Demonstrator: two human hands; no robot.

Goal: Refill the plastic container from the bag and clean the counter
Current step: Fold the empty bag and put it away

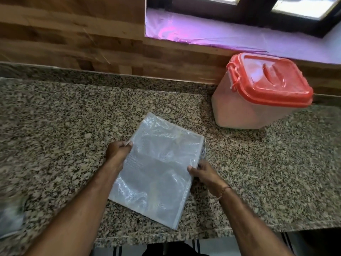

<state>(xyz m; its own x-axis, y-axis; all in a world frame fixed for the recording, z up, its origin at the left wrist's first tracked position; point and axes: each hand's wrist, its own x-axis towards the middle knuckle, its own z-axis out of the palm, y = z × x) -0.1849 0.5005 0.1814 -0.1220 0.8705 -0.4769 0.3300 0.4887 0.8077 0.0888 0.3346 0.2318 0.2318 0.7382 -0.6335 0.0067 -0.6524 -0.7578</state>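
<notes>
The bag (156, 169) lies flat on the counter (64, 126) — the left hand (118, 151) pinches its left edge, the right hand (202, 172) grips its right edge. The container (245, 108), red lid (269, 80) shut, stands near the wall.

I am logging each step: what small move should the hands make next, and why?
Probably fold the bag in half: it lies flat and looks empty on the counter, the left hand and right hand pinch its side edges, and the red lid sits on the container.
</notes>
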